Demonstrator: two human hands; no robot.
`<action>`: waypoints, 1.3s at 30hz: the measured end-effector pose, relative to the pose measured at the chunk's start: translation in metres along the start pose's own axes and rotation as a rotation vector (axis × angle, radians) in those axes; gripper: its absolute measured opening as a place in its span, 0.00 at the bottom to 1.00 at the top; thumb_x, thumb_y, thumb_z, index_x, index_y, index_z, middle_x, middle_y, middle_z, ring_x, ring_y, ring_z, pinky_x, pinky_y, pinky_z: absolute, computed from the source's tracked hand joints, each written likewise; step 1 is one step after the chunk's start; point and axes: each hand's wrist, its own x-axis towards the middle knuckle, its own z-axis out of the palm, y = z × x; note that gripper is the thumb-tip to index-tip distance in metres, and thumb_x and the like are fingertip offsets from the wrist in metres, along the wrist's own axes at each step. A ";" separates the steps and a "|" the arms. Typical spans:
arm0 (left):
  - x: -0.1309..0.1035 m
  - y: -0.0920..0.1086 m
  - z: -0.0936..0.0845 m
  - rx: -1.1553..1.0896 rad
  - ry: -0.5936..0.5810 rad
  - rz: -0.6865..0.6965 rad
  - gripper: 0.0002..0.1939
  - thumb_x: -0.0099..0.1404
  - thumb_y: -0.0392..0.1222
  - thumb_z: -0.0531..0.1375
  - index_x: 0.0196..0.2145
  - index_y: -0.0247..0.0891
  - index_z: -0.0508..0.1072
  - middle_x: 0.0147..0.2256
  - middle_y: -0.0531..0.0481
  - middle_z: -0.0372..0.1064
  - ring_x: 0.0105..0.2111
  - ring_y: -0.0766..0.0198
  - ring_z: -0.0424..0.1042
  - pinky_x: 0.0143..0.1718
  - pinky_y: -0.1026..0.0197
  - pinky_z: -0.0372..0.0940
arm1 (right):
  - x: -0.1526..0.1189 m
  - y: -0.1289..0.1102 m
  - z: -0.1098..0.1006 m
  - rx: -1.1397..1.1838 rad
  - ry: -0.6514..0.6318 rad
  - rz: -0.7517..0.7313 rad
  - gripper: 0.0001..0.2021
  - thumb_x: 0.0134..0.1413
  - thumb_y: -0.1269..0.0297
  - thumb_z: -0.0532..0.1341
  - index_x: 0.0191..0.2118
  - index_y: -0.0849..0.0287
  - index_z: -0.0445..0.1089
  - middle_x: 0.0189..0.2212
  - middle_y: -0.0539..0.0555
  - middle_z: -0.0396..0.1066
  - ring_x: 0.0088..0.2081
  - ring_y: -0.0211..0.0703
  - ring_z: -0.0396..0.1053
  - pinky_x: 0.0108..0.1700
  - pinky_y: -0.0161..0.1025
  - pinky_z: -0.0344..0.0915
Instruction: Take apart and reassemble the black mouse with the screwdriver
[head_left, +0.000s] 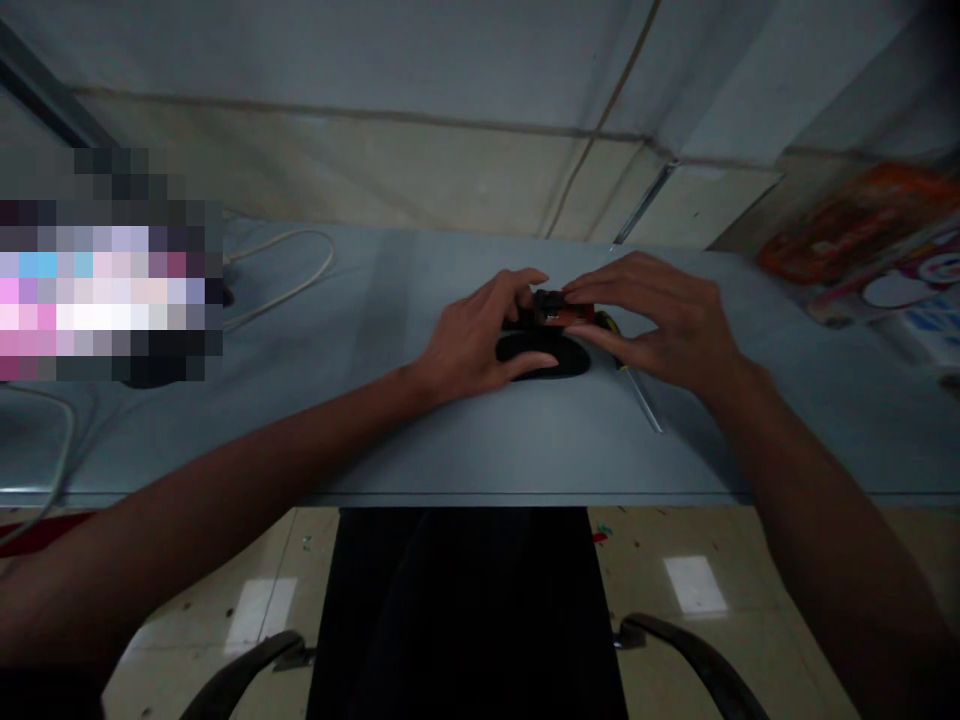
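Over the grey tabletop, my right hand (660,320) pinches a small reddish-brown circuit board (566,316) between thumb and fingertips. A dark part sits on top of the board. Beneath it lies a smooth black oval shell (547,358), which looks like part of a computer mouse. My left hand (480,330) is curled round the shell's left end, thumb along the near side, other fingers at the far side close to the board. Whether those fingers also touch the board I cannot tell. A screwdriver (637,385) with a yellow-and-black handle lies beside my right hand, its handle partly hidden.
A pixelated patch (112,290) covers something on the left, with a pale cable (300,240) beside it. Plastic packages (862,230) in orange and white stand at the right. A tiled wall (375,160) rises behind the table. Chair armrests (675,650) show below.
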 end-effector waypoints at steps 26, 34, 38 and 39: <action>-0.002 -0.004 0.006 -0.112 -0.188 0.083 0.49 0.62 0.61 0.70 0.70 0.43 0.51 0.58 0.37 0.61 0.51 0.52 0.70 0.52 0.49 0.74 | -0.005 -0.002 0.025 0.057 -0.303 -0.104 0.18 0.69 0.54 0.61 0.58 0.54 0.76 0.55 0.57 0.79 0.57 0.52 0.74 0.59 0.50 0.73; -0.001 -0.006 0.005 -0.118 -0.212 0.090 0.45 0.64 0.61 0.68 0.68 0.41 0.54 0.58 0.36 0.61 0.53 0.51 0.70 0.51 0.50 0.74 | -0.006 -0.002 0.026 0.020 -0.291 -0.131 0.15 0.69 0.55 0.61 0.54 0.55 0.78 0.52 0.57 0.80 0.55 0.51 0.76 0.57 0.51 0.74; -0.001 -0.005 0.006 -0.108 -0.214 0.109 0.44 0.65 0.65 0.67 0.67 0.40 0.55 0.57 0.36 0.61 0.53 0.51 0.70 0.51 0.49 0.74 | -0.006 -0.005 0.032 0.030 -0.278 -0.144 0.14 0.70 0.58 0.60 0.53 0.55 0.78 0.52 0.57 0.80 0.56 0.52 0.75 0.57 0.52 0.74; 0.000 -0.005 0.006 -0.100 -0.207 0.124 0.45 0.65 0.68 0.66 0.67 0.40 0.56 0.57 0.36 0.62 0.52 0.51 0.70 0.52 0.49 0.74 | -0.005 -0.006 0.032 0.029 -0.278 -0.138 0.14 0.70 0.58 0.60 0.52 0.55 0.78 0.51 0.56 0.80 0.55 0.51 0.76 0.56 0.51 0.74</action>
